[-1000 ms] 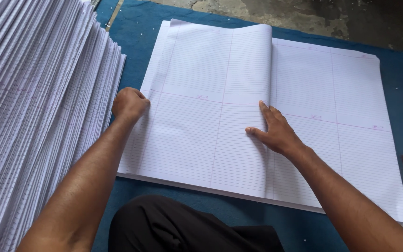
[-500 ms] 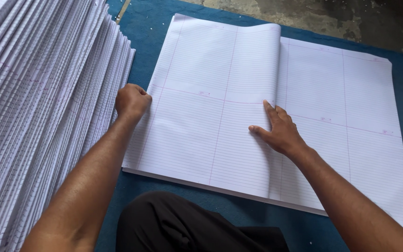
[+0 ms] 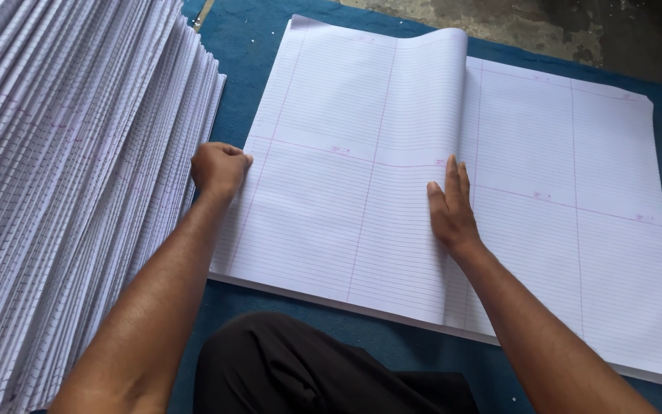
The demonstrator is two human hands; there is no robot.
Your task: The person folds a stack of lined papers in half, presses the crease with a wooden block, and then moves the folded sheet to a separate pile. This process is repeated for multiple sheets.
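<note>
Right now your left hand [image 3: 220, 167] is fisted, gripping the left edge of the folded ruled sheet [image 3: 331, 215] atop the flat stack [image 3: 576, 230]; right hand [image 3: 450, 208] flat, fingers extended, on the fold. Press evenly, align edges before creasing.

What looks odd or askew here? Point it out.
Little stands out. The top ruled sheet is folded over, its fold bulging under the right hand; the left hand grips its left edge. The side stack is fanned.

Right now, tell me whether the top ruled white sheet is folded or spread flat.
Folded: the top ruled white sheet doubles over leftward, its curved bend beside the flat right hand.
</note>
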